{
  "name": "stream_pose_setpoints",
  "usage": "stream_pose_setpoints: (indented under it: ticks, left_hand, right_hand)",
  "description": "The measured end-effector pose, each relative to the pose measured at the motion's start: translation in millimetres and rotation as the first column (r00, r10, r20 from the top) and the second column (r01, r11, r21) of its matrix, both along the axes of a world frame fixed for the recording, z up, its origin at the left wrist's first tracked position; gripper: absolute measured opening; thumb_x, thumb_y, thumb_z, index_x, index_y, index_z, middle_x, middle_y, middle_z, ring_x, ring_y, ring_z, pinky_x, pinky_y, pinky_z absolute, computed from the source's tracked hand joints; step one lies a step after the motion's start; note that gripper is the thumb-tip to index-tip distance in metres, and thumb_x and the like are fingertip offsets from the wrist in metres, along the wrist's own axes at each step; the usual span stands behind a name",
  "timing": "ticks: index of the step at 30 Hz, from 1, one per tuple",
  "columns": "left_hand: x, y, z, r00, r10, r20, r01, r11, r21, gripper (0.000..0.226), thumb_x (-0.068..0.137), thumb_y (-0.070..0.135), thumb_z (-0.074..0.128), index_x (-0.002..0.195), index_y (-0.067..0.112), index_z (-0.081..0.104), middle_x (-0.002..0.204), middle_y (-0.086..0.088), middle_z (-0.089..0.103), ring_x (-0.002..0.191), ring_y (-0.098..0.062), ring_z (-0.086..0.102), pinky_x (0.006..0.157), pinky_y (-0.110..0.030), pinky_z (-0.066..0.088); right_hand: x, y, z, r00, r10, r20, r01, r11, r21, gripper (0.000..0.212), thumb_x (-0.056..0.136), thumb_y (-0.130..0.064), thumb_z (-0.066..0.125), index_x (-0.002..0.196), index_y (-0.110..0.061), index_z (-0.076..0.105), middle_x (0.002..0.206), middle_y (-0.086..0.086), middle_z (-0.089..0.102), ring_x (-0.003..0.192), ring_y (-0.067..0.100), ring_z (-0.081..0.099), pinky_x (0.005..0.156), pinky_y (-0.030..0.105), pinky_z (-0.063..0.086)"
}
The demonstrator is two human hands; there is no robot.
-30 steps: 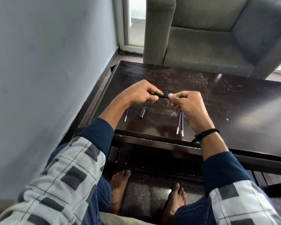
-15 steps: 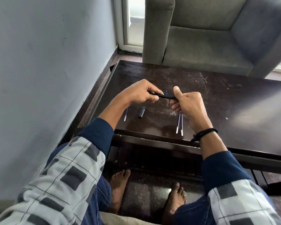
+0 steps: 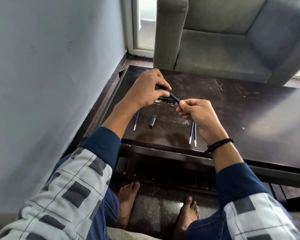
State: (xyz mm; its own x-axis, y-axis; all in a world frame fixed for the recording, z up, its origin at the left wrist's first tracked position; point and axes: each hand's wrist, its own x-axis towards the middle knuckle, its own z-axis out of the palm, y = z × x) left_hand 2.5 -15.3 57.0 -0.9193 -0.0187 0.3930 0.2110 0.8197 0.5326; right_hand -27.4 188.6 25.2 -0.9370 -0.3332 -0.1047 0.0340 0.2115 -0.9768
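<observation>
My left hand [image 3: 145, 90] grips a dark pen barrel [image 3: 174, 97] above the dark wooden table [image 3: 249, 108]. The barrel slants down to the right, and my right hand [image 3: 196, 111] pinches its right end between thumb and fingertips. Most of the barrel is hidden inside my left fist. Under the hands, more dark blue pen parts [image 3: 166, 100] lie on the table. A black pen cap [image 3: 152, 120] lies nearer me. One refill [image 3: 136, 122] lies to its left, and two refills [image 3: 192, 134] lie side by side below my right wrist.
A grey armchair [image 3: 223, 40] stands right behind the table. A pale wall [image 3: 50, 66] runs along the left, with a strip of dark floor [image 3: 111, 87] between it and the table. My bare feet [image 3: 128, 205] rest under the table's front edge.
My left hand has risen and moved back, tilting the barrel so it slopes down to the right. My right hand has shifted from a thumb-up grip to a fingertip pinch on the barrel's end.
</observation>
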Motion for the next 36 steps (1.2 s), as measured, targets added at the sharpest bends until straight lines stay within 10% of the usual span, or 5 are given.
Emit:
stream_pose_setpoints:
  ticks: [3,8,12,28,36]
  left_hand:
    - [0.1,5.8,0.9,0.995,0.018,-0.101,0.015,0.946,0.323,0.044,0.076,0.017,0.085,0.117,0.027,0.072,0.103,0.003,0.058,0.094,-0.013,0.062,0.089,-0.027,0.054]
    - [2.8,29.8,-2.9,0.997,0.071,-0.037,-0.012,0.589,0.808,0.049,0.083,0.007,0.079,0.125,0.021,0.058,0.098,-0.015,0.068,0.087,-0.018,0.07,0.077,-0.025,0.058]
    - [6.8,39.0,-2.1,0.999,-0.008,0.041,-0.029,0.585,0.811,0.015,0.095,0.009,0.067,0.107,0.001,0.069,0.087,-0.012,0.07,0.079,-0.014,0.071,0.062,-0.023,0.057]
    - [7.9,31.4,0.2,0.987,-0.053,0.149,-0.112,0.431,0.895,0.022,0.098,0.007,0.062,0.114,-0.008,0.065,0.092,-0.018,0.07,0.076,-0.017,0.074,0.065,-0.025,0.059]
    - [6.8,27.1,1.5,0.99,-0.011,0.137,-0.12,0.416,0.901,0.014,0.097,0.006,0.062,0.107,-0.003,0.068,0.09,-0.016,0.07,0.077,-0.018,0.073,0.066,-0.025,0.059]
  right_hand:
    - [2.0,-2.3,-0.4,0.995,0.051,0.087,-0.044,0.996,-0.08,0.018,0.102,-0.017,0.062,0.094,-0.009,0.076,0.08,0.001,0.074,0.07,0.008,0.064,0.065,0.019,0.051]
    - [8.2,-7.5,1.7,0.948,0.123,0.294,-0.025,0.949,-0.316,0.018,0.102,-0.018,0.06,0.099,-0.008,0.075,0.079,-0.001,0.072,0.068,0.007,0.064,0.067,0.018,0.054]
    - [10.5,-8.0,2.5,0.927,0.14,0.347,-0.015,0.941,-0.339,0.019,0.101,-0.018,0.061,0.1,-0.007,0.076,0.082,0.002,0.074,0.069,0.009,0.067,0.069,0.02,0.057]
    - [12.6,-6.3,8.7,0.889,0.17,0.426,0.009,0.922,-0.387,0.035,0.1,-0.035,0.062,0.107,-0.003,0.075,0.082,0.005,0.073,0.068,0.011,0.067,0.068,0.021,0.058]
    - [11.5,-2.8,12.8,0.909,0.177,0.378,-0.003,0.909,-0.418,0.025,0.096,0.001,0.059,0.117,-0.002,0.072,0.106,0.017,0.077,0.08,0.014,0.074,0.077,0.022,0.061]
